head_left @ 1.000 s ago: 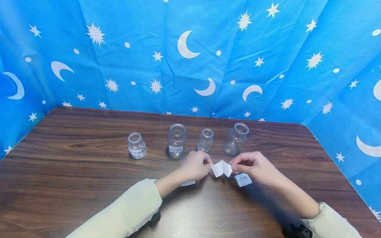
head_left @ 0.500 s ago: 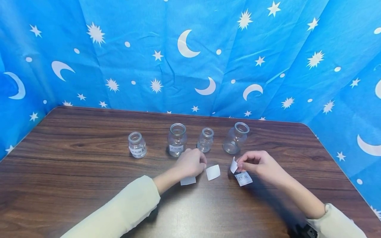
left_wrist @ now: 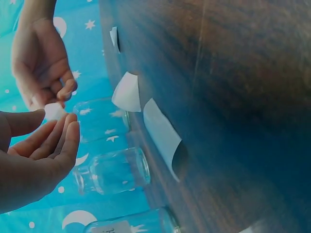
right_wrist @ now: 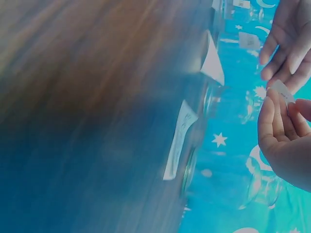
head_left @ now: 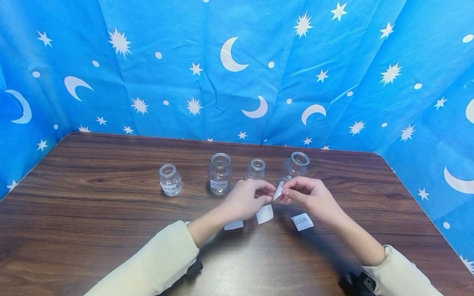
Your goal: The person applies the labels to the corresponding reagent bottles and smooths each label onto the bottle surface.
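A small white sticker label (head_left: 278, 191) is pinched between thumb and fingers of my right hand (head_left: 311, 197), in front of the large unlabelled glass jar (head_left: 292, 167) at the right. My left hand (head_left: 245, 200) reaches up to the sticker's other side, thumb and fingers apart; whether a fingertip touches it is hard to tell. In the left wrist view the sticker (left_wrist: 54, 111) shows just beyond the left fingers. A curved blank white paper piece (head_left: 264, 214) lies below the left hand. To its right rests a label with handwritten characters (head_left: 302, 222).
A small glass jar (head_left: 256, 169) stands behind the left hand. Farther left are a large labelled jar (head_left: 221, 170) and a small labelled jar (head_left: 170, 181). Another white paper piece (head_left: 233, 225) lies by the left wrist. A blue star-patterned cloth (head_left: 177, 74) hangs behind the table.
The folded paper between both hands came apart; its blank piece was left on the table by my left hand. My right hand moved left and up with the sticker, and the left hand came to meet it.
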{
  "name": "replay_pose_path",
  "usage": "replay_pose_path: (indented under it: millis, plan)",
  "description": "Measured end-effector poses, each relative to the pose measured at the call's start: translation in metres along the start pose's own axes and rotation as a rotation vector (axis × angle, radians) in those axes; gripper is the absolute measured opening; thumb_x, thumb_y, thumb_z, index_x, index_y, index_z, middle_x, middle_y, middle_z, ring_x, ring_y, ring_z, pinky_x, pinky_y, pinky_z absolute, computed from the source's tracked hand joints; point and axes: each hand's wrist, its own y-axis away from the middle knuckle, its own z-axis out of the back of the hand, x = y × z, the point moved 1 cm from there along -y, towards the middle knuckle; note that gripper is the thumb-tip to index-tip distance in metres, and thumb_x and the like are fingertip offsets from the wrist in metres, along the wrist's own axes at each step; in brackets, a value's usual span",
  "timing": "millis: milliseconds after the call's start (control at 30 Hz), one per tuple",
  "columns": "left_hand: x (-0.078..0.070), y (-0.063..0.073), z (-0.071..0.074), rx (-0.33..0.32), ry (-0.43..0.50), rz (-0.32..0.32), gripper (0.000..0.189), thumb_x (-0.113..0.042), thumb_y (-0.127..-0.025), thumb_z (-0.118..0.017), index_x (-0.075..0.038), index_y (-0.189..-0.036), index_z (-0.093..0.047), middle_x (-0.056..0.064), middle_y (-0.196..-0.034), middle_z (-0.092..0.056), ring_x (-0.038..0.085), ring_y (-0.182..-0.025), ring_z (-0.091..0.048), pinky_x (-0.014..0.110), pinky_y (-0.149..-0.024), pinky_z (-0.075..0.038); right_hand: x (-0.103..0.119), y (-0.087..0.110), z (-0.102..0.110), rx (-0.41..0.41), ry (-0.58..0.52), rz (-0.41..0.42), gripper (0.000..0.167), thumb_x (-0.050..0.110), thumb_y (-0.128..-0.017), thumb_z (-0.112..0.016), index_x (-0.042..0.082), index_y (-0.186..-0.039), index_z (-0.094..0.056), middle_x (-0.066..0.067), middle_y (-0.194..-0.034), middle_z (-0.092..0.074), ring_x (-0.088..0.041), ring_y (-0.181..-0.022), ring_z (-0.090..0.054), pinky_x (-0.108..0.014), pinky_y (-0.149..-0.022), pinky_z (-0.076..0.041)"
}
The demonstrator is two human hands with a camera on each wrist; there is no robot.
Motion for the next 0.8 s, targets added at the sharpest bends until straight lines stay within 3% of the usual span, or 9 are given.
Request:
replay_pose_path:
  millis: [333,467,600,800]
  plan:
    - [0.009,0.0,0.001,-0.084,0.011,-0.013,0.013,-0.01,-0.086,-0.062,-0.007,-0.097,-0.067,0.001,-0.087,-0.068,0.012,-0.081,-0.062,0.025,-0.074,-0.046,0.002,-0.005,-0.01,0.057,-0.022,0.013,0.019,0.007,-0.09,-0.055,-0.002,-0.106,-0.06,-0.016,-0.094,-0.065,-0.025,-0.082,-0.064,-0.035,-0.073,-0.051]
    - [0.012,-0.001,0.001,-0.113,0.029,-0.022,0.009,-0.006,-0.085,-0.061,-0.005,-0.092,-0.067,0.0,-0.078,-0.067,0.011,-0.072,-0.061,0.022,-0.062,-0.044,0.002,-0.005,-0.01,0.011,0.012,-0.026,0.019,0.01,-0.087,-0.061,0.0,-0.104,-0.061,-0.015,-0.092,-0.065,-0.026,-0.08,-0.063,-0.034,-0.072,-0.052]
    - [0.013,-0.001,0.002,-0.111,0.098,0.002,0.009,-0.001,-0.086,-0.06,-0.002,-0.092,-0.066,0.002,-0.073,-0.066,0.019,-0.069,-0.062,0.019,-0.051,-0.038,0.0,-0.007,-0.011,-0.073,0.043,-0.049,0.019,0.006,-0.084,-0.065,-0.002,-0.1,-0.057,-0.015,-0.085,-0.062,-0.028,-0.074,-0.061,-0.032,-0.067,-0.052]
    - [0.013,0.0,0.006,-0.097,0.133,0.014,0.009,0.0,-0.085,-0.06,-0.001,-0.092,-0.066,0.002,-0.072,-0.066,0.024,-0.068,-0.062,0.018,-0.047,-0.033,-0.003,-0.011,-0.015,-0.119,0.044,-0.054,0.016,0.002,-0.083,-0.064,-0.006,-0.094,-0.056,-0.014,-0.078,-0.059,-0.02,-0.068,-0.059,-0.028,-0.063,-0.051]
